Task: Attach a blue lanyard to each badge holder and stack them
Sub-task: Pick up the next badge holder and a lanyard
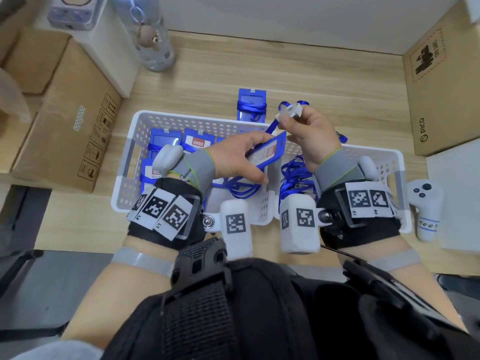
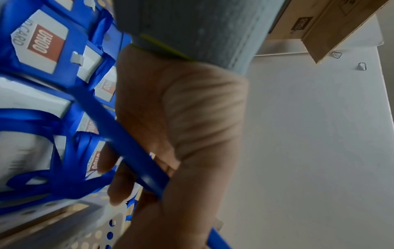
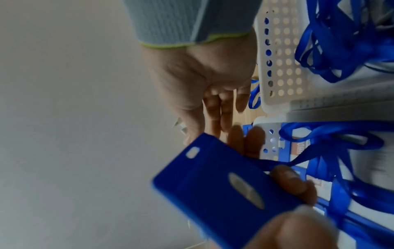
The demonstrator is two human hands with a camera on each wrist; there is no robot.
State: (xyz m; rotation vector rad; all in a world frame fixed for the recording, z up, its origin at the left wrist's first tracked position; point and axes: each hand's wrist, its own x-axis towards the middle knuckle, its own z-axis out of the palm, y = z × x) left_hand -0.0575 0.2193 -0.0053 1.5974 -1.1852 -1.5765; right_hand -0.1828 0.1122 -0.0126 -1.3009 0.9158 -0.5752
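Observation:
My left hand (image 1: 249,157) grips a blue badge holder (image 1: 265,154) above the gap between two white baskets, thumb on one long edge and fingers on the other. The left wrist view shows the holder (image 2: 127,146) edge-on across the palm. My right hand (image 1: 298,126) is raised just beyond it and pinches the pale clip (image 1: 288,111) of a blue lanyard (image 1: 272,126) that trails down past the holder. In the right wrist view the holder's back (image 3: 224,185) with its slot faces the camera. One holder wrapped in its lanyard (image 1: 252,105) lies on the table behind the baskets.
The left basket (image 1: 135,141) holds several blue badge holders, the right basket (image 1: 397,162) a tangle of lanyards (image 1: 296,178). Cardboard boxes (image 1: 65,126) stand at the left and a PICO box (image 1: 441,87) at the right. A bottle (image 1: 155,40) stands behind, a white controller (image 1: 426,209) at the right.

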